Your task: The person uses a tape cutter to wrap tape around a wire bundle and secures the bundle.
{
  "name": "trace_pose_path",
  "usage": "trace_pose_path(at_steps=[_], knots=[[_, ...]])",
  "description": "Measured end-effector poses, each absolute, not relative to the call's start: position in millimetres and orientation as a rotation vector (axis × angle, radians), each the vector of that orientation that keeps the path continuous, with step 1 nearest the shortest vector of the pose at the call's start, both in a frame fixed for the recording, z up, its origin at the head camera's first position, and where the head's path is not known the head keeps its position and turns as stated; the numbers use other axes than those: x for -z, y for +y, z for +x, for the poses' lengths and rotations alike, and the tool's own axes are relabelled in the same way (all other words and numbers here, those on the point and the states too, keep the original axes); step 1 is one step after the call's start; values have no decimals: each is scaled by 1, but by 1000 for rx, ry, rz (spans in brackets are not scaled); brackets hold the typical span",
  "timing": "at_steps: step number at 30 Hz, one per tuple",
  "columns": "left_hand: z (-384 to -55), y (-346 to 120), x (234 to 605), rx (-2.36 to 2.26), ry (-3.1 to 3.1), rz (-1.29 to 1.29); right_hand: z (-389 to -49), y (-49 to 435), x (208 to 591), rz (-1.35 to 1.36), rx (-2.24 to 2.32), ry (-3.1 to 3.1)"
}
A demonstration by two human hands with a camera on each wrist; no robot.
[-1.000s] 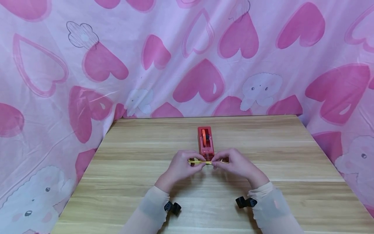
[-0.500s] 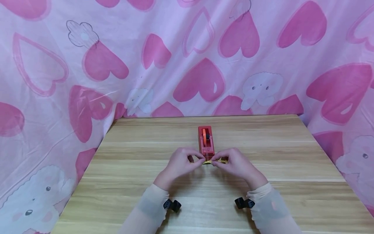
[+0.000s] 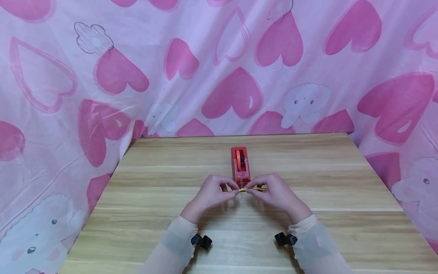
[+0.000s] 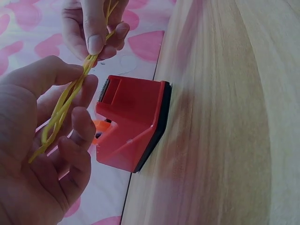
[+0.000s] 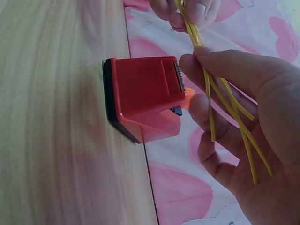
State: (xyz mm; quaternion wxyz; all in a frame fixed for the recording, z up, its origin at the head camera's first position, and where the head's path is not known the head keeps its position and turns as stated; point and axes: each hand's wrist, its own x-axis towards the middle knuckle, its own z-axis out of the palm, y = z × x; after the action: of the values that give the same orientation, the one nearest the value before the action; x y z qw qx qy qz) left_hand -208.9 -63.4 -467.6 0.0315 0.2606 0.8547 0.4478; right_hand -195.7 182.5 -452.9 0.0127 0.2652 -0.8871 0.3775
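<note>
My left hand (image 3: 212,194) pinches a bundle of thin yellow strings (image 3: 242,189) between thumb and forefinger. Close beside it, my right hand (image 3: 276,194) pinches the same bundle, and a short stretch spans the fingertips. Looped ends of the yellow strings (image 4: 58,112) lie across the left palm in the left wrist view. Over the right palm, several loose ends of the strings (image 5: 241,126) fan out. Just beyond the fingertips stands a red tape dispenser (image 3: 242,175) with an orange roll core (image 3: 238,161); its toothed cutter (image 5: 181,77) faces the hands.
The wood-grain table (image 3: 171,163) extends to both sides of the hands. Behind it hangs a pink curtain (image 3: 191,95) with hearts. A small black camera (image 3: 202,241) is worn on the left wrist and another black camera (image 3: 286,239) on the right.
Both hands keep their pinch near the dispenser, with small finger shifts. The string loop seen inside the left hand a second ago has turned and is mostly hidden in the head view.
</note>
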Motion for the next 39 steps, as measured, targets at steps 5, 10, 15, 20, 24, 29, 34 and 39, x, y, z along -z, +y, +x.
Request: trace_pose_path(at_steps=[5, 10, 15, 20, 24, 29, 34, 39], knots=[[-209, -63, 468, -1417, 2634, 784, -196, 182, 451, 825, -1192, -2766], [-210, -64, 466, -1423, 2646, 778, -196, 183, 448, 795, -1301, -2801], [-209, -64, 465, -1391, 2685, 766, -197, 183, 448, 751, -1417, -2880], [-208, -64, 464, -1386, 2690, 758, -197, 182, 448, 660, -1459, -2974], [-208, -64, 464, -1379, 2680, 751, -198, 182, 450, 624, -1464, -3007], [-209, -65, 465, -1375, 2661, 763, -199, 184, 454, 663, -1477, -3007], [-210, -64, 464, -1384, 2654, 790, -201, 184, 456, 636, -1516, -3018], [-210, -64, 465, -1396, 2656, 810, -202, 185, 457, 613, -1547, -3029]])
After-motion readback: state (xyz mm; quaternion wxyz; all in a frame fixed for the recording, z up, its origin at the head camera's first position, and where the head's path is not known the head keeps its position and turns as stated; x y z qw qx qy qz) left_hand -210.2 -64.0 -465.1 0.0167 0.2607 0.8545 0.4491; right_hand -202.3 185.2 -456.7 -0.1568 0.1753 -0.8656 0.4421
